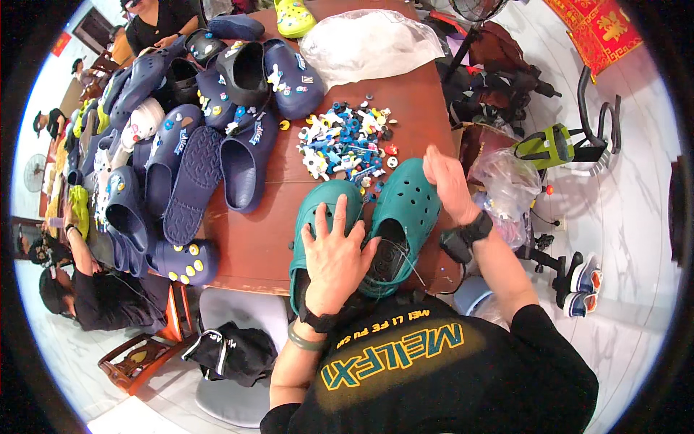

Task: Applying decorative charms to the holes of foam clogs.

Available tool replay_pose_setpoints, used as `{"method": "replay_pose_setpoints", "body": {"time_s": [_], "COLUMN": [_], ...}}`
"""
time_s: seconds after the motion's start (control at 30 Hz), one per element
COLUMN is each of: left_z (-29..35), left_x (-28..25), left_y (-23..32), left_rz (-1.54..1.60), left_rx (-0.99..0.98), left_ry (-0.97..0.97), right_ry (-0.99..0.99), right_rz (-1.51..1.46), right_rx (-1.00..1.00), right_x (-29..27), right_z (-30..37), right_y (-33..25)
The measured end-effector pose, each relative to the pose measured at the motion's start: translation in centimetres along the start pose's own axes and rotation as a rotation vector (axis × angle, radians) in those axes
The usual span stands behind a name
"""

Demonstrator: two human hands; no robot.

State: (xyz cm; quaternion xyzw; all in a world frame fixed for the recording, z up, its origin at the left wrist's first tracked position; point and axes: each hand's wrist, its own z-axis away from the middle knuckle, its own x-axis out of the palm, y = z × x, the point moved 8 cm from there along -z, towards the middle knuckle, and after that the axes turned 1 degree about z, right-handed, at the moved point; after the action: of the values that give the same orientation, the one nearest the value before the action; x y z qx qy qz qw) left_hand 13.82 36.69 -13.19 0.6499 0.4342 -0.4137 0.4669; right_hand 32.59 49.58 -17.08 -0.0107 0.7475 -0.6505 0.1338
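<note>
A pair of green foam clogs lies side by side at the table's near edge, toes pointing away from me. My left hand (pixel 334 253) rests on the left clog (pixel 338 194), its fingers spread over the upper, hiding much of the opening. The right clog (pixel 408 189) has round vent holes and a thin clear tag string at its heel. Against its outer side is my right hand (pixel 450 184), fingers stretched out and holding nothing. Just beyond the toes spreads a pile of small shoe charms (pixel 345 141) in blue, white, yellow and black.
Navy clogs (pixel 244 163), several with charms, crowd the brown table (pixel 242 249) to my left. A white plastic bag (pixel 372 47) and a lime clog (pixel 294 17) lie at the far side. A grey chair (pixel 238 398) stands at left; other people sit along the table.
</note>
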Motion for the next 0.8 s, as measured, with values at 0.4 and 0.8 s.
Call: {"method": "replay_pose_setpoints", "body": {"time_s": [0.4, 0.8], "left_z": [-1.2, -1.3], "left_x": [-1.1, -4.3], "left_y": [-3.0, -16.7], "left_rz": [0.780, 1.656], "left_rx": [-0.026, -0.500], "left_ry": [-0.103, -0.124], "right_ry": [-0.249, -0.352], "right_rz": [0.603, 0.758], "right_rx": [0.086, 0.036], "right_x": [5.4, 6.0], "right_z": [-5.6, -5.5], "right_y": [2.7, 3.3]}}
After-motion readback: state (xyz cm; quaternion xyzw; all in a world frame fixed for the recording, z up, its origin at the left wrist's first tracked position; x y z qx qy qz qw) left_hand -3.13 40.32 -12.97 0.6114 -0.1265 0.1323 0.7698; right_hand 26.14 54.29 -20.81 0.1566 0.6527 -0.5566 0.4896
